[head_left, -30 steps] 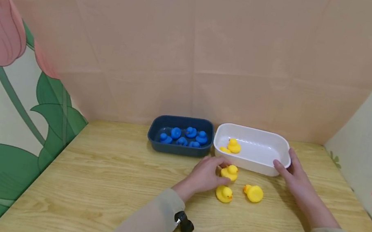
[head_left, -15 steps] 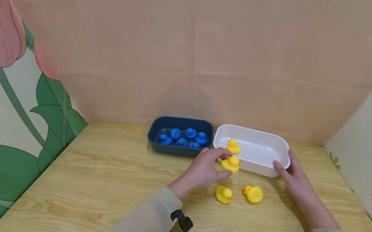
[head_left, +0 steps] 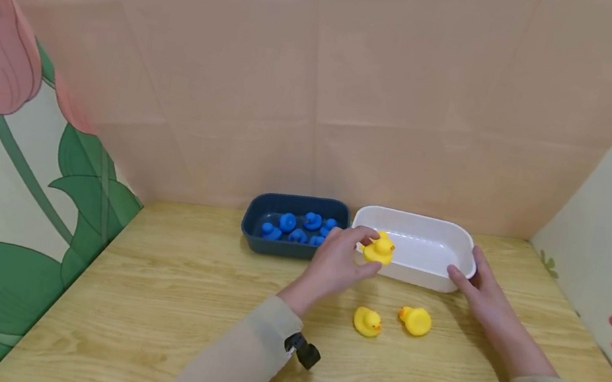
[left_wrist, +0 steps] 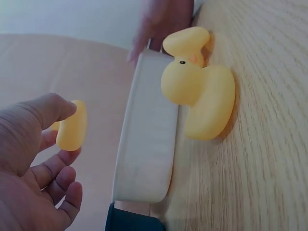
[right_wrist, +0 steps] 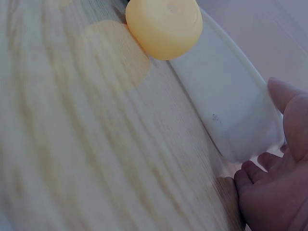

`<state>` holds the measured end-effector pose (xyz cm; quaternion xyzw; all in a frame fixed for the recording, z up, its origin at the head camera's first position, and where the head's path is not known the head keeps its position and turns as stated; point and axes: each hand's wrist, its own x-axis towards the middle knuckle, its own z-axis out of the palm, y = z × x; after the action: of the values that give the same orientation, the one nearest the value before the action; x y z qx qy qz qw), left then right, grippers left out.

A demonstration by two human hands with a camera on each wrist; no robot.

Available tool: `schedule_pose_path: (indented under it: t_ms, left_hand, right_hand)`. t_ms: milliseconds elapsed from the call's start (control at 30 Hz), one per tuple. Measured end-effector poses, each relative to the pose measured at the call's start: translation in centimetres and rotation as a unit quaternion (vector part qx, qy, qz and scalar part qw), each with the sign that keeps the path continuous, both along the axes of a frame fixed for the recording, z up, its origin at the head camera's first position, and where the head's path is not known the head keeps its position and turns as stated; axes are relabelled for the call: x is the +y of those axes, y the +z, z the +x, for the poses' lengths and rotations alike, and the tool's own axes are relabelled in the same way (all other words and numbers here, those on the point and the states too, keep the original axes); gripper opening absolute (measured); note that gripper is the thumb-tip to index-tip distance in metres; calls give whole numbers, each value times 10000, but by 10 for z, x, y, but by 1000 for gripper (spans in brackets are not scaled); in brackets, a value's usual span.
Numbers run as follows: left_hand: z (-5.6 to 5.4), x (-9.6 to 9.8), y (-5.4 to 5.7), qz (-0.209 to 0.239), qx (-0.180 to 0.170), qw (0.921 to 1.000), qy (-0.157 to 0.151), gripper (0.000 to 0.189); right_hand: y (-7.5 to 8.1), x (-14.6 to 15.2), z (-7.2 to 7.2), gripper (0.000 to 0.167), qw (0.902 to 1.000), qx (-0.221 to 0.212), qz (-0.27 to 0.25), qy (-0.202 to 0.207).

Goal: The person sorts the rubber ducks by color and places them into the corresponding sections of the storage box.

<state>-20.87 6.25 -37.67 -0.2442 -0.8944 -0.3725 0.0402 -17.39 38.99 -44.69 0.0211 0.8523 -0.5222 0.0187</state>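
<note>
My left hand point(head_left: 330, 263) pinches a yellow rubber duck point(head_left: 379, 250) between thumb and fingertips, above the left front rim of the white tray point(head_left: 416, 276). In the left wrist view, that duck point(left_wrist: 72, 127) is held clear of the table. My right hand point(head_left: 481, 295) holds the tray's right end, thumb at the front rim; in the right wrist view the fingers lie against its outer side. On the table before the tray, one yellow duck point(head_left: 367, 322) sits upright and another point(head_left: 415, 321) lies tipped, its flat base showing. Ducks inside the white tray are mostly hidden behind my left hand.
A dark blue tray point(head_left: 276, 248) with several blue ducks point(head_left: 287, 222) stands directly left of the white one, partly covered by my left hand. Behind both trays rises a pinkish covered wall point(head_left: 324, 85). Painted side panels flank the wooden table point(head_left: 187, 307).
My left hand has lifted the yellow duck off the table and carried it up and forward to the white tray's rim. The right hand stays on the tray.
</note>
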Motion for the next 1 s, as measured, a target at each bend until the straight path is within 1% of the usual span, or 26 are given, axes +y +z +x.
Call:
schedule_pose_path:
  t_ms: [200,567,800,1000]
  left_hand:
    - [-5,7,2,-155,17,9998,110,49]
    - [-19,21,2,-489,393,9976,308,49]
    - [-26,24,0,-515,497,9972,226,51]
    - [-30,27,-1,-532,601,9965,253,51]
  right_hand:
    - [-2,0,-2,100,10000,32,-3,-11]
    - [-5,-2,-6,100,9999,121,-41,-15]
    - [-5,-4,-7,100,9999,123,-40,40]
    - [-6,-5,-6,99,9999,120,-64,39]
